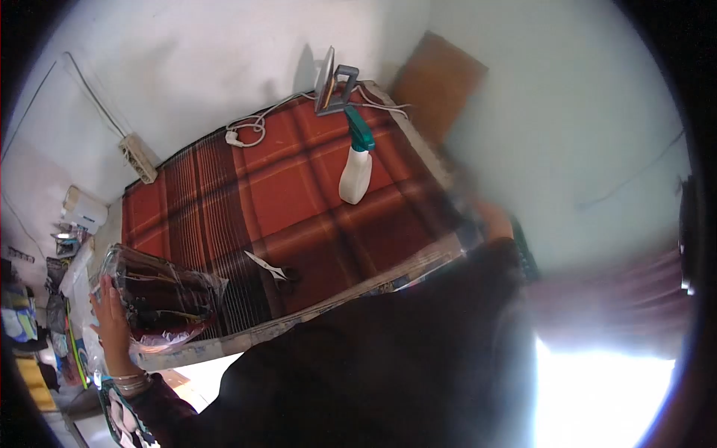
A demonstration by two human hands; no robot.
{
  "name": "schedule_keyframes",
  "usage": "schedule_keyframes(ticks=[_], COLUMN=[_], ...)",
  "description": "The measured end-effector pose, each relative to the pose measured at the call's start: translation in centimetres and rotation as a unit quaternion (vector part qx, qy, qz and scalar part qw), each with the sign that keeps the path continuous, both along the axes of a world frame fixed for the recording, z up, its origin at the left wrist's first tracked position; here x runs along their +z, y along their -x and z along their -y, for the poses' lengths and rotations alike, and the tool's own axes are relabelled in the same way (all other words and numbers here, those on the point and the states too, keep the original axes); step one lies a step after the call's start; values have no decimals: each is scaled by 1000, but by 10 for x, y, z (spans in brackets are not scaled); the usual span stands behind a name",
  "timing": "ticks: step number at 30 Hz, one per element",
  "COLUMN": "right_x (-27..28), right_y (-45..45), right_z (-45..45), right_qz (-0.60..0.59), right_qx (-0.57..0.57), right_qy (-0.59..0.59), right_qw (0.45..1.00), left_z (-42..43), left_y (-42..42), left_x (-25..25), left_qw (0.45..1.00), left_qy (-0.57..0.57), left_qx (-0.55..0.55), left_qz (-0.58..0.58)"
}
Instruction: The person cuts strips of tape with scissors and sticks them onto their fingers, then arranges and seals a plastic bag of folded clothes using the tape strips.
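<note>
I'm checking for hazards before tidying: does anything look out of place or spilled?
Mildly: a pale plug lies loose on the checked cloth, its cable looped untidily. No spill shows. The plastic-wrapped package against the left hand looks crinkled, but no damage is clear.

The package [168,293] looks glossy plastic, the blanket [287,183] matt cloth.

Pale wall [194,52] behind plaid-covered tbl [299,157]; purplish curtain [627,295] R (v. brt light [605,396] below).
</note>
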State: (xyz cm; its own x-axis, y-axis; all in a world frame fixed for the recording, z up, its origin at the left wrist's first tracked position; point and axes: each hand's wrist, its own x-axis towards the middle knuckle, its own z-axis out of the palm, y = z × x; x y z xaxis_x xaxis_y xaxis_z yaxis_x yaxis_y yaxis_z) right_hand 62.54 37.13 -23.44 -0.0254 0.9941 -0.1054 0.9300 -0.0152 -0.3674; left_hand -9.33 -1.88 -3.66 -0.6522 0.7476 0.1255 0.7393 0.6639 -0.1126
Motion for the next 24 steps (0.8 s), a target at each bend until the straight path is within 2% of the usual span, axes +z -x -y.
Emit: schedule_keyframes(ticks=[1, 2, 3, 4, 6, 7, 8, 9, 10, 11, 12, 13, 15, 17, 18, 20, 22, 23, 24], right_x=[14, 19, 23, 21, 22, 27, 33, 40, 37, 33, 50, 79, 151, 202, 221, 252, 276, 268, 268], right_y=[10, 13, 15, 11, 8, 12, 17, 22, -18, -57, -68, -58, 21, 116, 169, 287, 396, 442, 486], right_z=[6, 13, 20, 25, 28, 32, 38, 43, 8, -27, -26, -10, 33, 77, 93, 132, 165, 167, 178], right_qz=[-45, -54, -60, -34, -34, 14, 62, 106, -69, -237, -243, -267, -345, -405, -449, -475, -423, -396, -411], right_qx=[11, 52, 92, 166, 199, 147, 91, 34, -48, -154, -128, -102, 9, 180, 325, 397, 442, 491, 502], right_qy=[12, -33, -78, -181, -257, -288, -313, -330, -245, -184, -184, -195, -190, -159, -143, -23, 37, -4, 32], right_qw=[999, 997, 991, 969, 945, 946, 943, 937, 966, 942, 944, 938, 919, 882, 820, 785, 790, 776, 760], left_z=[-5, -3, 6, 8, 4, 17, -1, 0, -4, -7, -10, -9, -6, -3, 0, 5, 9, 11, 13], left_y=[-8, 7, 36, 36, 23, 44, 6, 3, -8, -20, -27, -32, -30, -30, -24, -11, 0, 6, 11], left_x=[9, 3, -10, -7, -3, -23, 6, 8, 9, 17, 23, 22, 30, 38, 35, 25, 20, 16, 14], left_qw=[998, 997, 997, 981, 980, 980, 992, 978, 993, 994, 993, 990, 985, 978, 976, 971, 969, 968, 968], left_qy=[14, 16, 5, -5, 130, 1, 39, 109, 55, 16, -24, -66, -112, -145, -155, -139, -145, -146, -145], left_qx=[45, 54, -71, -190, -93, -160, -99, -104, -10, 26, 52, 29, 5, -110, -112, -193, -199, -200, -201], left_qz=[44, 43, 7, -30, -121, -119, -60, -144, -103, -103, -106, -120, -134, -106, -103, -38, -35, -31, -28])
